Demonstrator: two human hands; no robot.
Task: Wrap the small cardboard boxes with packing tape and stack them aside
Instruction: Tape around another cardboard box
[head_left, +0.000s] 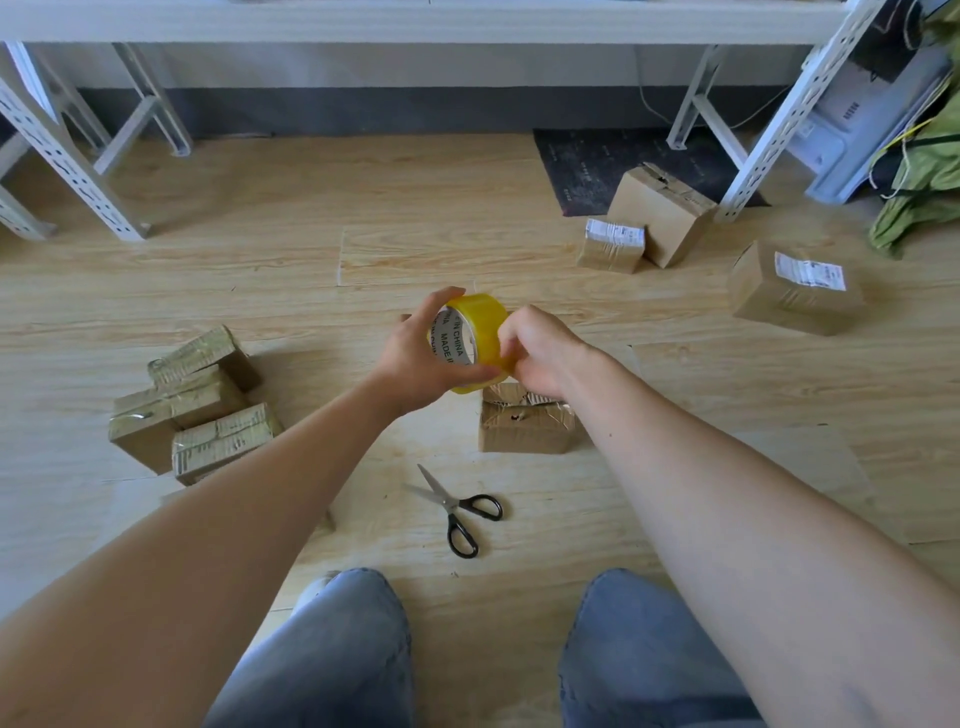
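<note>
Head view: tape roll (475, 332) clamped between left grip (415, 358) and right grip (540, 353), above box (524, 423).

Pale wood-plank floor (249, 270) everywhere, pretty evenly lit. White slotted-steel shelving (70, 156) along the far edge, grey wall (363, 73) behind, dark mat (587, 166) by its right leg.

Glossy yellow plastic tape roll (470, 340), matt brown cardboard boxes (527, 423) — some under shiny tape — on a smooth wood-grain floor (260, 270).
</note>
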